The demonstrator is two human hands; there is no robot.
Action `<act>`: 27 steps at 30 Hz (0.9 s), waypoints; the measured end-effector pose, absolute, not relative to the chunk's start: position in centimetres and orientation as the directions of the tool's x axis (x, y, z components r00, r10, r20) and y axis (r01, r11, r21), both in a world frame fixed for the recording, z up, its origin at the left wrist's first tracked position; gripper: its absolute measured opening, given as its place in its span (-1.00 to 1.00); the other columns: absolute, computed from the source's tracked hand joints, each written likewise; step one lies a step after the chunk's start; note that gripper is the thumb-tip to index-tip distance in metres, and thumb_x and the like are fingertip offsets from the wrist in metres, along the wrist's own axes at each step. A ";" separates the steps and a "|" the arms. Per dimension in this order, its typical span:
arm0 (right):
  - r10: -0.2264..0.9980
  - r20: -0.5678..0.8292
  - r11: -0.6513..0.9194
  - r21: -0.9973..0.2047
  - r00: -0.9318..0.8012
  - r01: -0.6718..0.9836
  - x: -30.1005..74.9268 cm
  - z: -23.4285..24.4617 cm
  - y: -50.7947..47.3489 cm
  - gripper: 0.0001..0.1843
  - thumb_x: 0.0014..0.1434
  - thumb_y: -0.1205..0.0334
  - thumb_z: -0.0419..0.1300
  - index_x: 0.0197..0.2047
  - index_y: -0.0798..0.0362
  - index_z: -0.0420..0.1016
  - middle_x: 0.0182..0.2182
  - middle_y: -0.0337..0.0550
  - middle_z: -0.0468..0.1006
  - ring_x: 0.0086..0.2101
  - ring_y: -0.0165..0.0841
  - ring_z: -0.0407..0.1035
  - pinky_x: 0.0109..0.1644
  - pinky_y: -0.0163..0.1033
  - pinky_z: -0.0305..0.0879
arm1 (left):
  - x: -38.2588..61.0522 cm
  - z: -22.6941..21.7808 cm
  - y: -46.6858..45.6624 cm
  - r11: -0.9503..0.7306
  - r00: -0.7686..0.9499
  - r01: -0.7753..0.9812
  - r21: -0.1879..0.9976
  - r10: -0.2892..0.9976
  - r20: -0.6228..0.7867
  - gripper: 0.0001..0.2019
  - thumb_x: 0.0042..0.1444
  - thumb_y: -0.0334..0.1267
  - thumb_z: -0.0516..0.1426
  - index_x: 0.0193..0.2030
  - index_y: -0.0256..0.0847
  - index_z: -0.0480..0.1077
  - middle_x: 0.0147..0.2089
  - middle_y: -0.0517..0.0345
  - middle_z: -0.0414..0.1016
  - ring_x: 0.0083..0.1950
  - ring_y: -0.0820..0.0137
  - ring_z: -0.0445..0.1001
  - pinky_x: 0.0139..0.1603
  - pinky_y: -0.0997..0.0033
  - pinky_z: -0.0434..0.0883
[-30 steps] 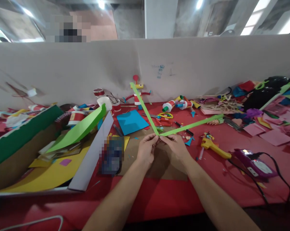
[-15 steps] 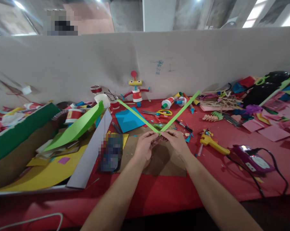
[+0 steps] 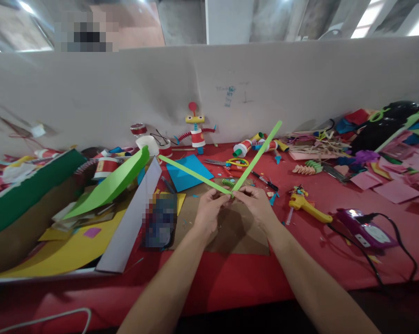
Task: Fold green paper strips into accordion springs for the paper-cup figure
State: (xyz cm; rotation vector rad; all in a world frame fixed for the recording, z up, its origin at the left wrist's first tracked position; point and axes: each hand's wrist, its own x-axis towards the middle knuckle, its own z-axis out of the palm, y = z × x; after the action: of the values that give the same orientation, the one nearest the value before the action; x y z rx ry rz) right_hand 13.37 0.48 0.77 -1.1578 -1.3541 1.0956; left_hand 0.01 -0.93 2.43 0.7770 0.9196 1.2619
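My left hand (image 3: 209,211) and my right hand (image 3: 254,205) meet above a brown cardboard sheet (image 3: 230,232) on the red table (image 3: 237,278). Both pinch the joined ends of two green paper strips. One green strip (image 3: 191,174) runs from my fingers up to the left, over a blue sheet (image 3: 188,171). The other green strip (image 3: 258,155) rises up to the right. A small folded green spring (image 3: 228,183) lies just beyond my fingertips.
A cardboard box (image 3: 38,218) with yellow and green paper stands at left. A paper-cup robot figure (image 3: 196,132) stands by the white partition (image 3: 209,88). Scissors (image 3: 230,163), a yellow glue gun (image 3: 308,208), a purple corded device (image 3: 364,232) and paper scraps (image 3: 386,176) lie to the right.
Both strips have swung anticlockwise: the left strip dropped from pointing at the robot figure to lying low leftward, and the right strip rose from nearly flat to steeply up. My hands stayed together.
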 end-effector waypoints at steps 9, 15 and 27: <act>0.993 0.005 -0.012 -0.988 -0.115 -0.152 13.4 0.7 0.7 -0.79 -0.03 0.08 0.20 -0.45 0.05 0.53 -0.55 -0.24 0.48 -0.50 -0.42 0.32 -0.38 -0.30 0.18 | -0.3 1.6 -0.3 0.203 0.079 -0.486 0.850 0.979 -0.188 -0.74 -0.29 -0.30 0.32 -0.38 -0.34 0.50 -0.47 0.09 0.51 -0.47 0.49 0.41 -0.42 0.51 0.30; 0.994 0.064 0.061 -0.997 -0.087 -0.038 13.1 1.1 0.3 -0.85 -0.09 0.18 0.25 -0.39 0.03 0.54 -0.49 -0.25 0.51 -0.47 -0.44 0.31 -0.35 -0.31 0.20 | -0.3 1.3 -0.2 0.241 0.058 -0.571 0.785 0.965 -0.254 -0.77 -0.33 -0.38 0.34 -0.43 -0.33 0.50 -0.45 0.10 0.53 -0.41 0.49 0.46 -0.27 0.48 0.37; 0.981 0.176 0.184 -0.977 -0.085 0.107 13.3 0.7 0.5 -0.87 -0.04 0.16 0.21 -0.45 0.03 0.50 -0.52 -0.26 0.49 -0.48 -0.41 0.31 -0.35 -0.29 0.20 | -0.1 1.6 -0.5 0.182 0.006 -0.506 0.843 0.978 -0.207 -0.79 -0.38 -0.33 0.35 -0.51 -0.32 0.51 -0.52 0.12 0.51 -0.50 0.53 0.38 -0.41 0.52 0.31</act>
State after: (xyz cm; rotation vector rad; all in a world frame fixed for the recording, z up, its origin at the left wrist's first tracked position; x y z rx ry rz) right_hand 13.26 0.47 0.66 -1.1185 -1.4293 1.0702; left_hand -0.08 -0.50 1.56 0.6509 0.9362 1.3000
